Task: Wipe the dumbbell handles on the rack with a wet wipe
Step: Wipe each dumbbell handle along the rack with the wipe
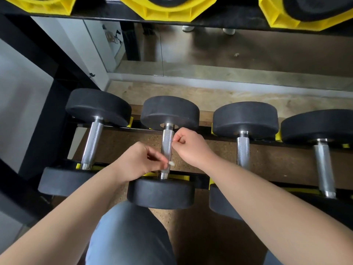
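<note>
The wet wipe (171,163) shows only as a small white scrap, pinched in the left hand's (137,161) fingertips against the lower part of the knurled steel handle (168,148) of the second dumbbell on the rack (198,181). The right hand (191,148) pinches beside the handle higher up; whether it holds wipe, I cannot tell.

Overhead: capped by upper shelf (172,21) and yellow cradles (168,10) on the far side.
Left edge: walled by black rack upright (47,111).
Gap, first handle (92,142) to second handle (167,148): near end taken by left hand (137,161) pinching white scrap (171,163).
Gap, second to third handle (243,150): filled by right hand (191,146) and forearm.
Gap, third to fourth handle (324,167): free, floor below.
Handle ends: blocked by rubber heads (170,111).
Near side: crowded by knee (129,236).
</note>
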Motion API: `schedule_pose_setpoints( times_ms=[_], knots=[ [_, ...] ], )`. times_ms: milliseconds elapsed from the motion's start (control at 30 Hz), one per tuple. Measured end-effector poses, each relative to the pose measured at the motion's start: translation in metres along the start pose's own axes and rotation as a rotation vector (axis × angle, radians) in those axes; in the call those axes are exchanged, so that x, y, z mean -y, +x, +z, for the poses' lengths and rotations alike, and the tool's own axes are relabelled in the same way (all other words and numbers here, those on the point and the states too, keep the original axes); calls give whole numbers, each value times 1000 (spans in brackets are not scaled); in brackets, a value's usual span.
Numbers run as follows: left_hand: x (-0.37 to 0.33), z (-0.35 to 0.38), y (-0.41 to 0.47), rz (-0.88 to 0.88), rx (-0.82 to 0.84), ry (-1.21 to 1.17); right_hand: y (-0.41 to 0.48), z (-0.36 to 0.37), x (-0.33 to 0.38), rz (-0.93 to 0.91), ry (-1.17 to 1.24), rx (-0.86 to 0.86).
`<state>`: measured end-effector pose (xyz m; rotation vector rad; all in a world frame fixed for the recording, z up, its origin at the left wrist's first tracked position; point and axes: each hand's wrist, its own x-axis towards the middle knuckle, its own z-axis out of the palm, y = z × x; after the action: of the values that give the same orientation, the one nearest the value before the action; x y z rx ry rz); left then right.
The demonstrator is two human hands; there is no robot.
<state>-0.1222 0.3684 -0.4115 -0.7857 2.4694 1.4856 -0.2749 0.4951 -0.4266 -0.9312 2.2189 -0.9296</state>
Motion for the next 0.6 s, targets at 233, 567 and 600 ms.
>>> schedule_pose_setpoints(
  times_ms=[233, 567, 600],
  knots=[
    [-15, 17, 37, 186, -567, -92, -1, 0, 1, -15, -6, -6],
    [19, -1, 7, -101, 41, -216, -2, 5, 0, 31, 55, -7],
    [20, 1, 10, -106, 14, -319, -2, 5, 0, 34, 61, -8]
  ],
)
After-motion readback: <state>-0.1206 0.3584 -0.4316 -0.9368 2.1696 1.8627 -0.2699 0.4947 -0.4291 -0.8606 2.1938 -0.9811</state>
